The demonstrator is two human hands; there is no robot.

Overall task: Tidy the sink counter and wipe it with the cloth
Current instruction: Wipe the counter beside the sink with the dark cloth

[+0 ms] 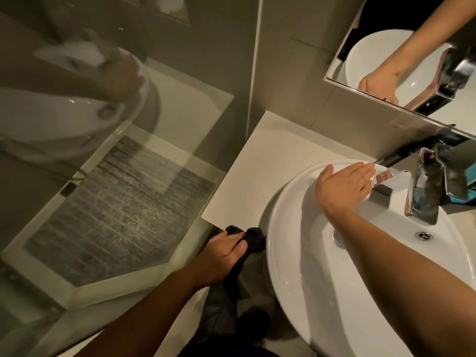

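The left hand [226, 244] holds one dark cloth [247, 243] below the front edge of the counter [257, 161], just beside the basin [296, 266]. Its fingers are pinching the cloth, and the rest of the fabric hangs down toward the floor. The right hand [345, 185] is flat over the far rim of the basin, fingers straight and pressed together, the tips almost at the chrome tap [422, 199]. It holds nothing.

I judge the task to be in its early or middle part. The part of the counter to the left of the basin is bare, so tidying there seems done or was not needed. The cloth is not on the surface, so wiping is not in progress at this moment. Behind the tap, at the right edge, I see something blue-green [463, 186], perhaps a box, but this corner is blurred and I cannot say what it is; it may need putting in order.

Counting: one basin, one tap, one cloth, one mirror [425, 55], two hands, and one unclear blue-green object.
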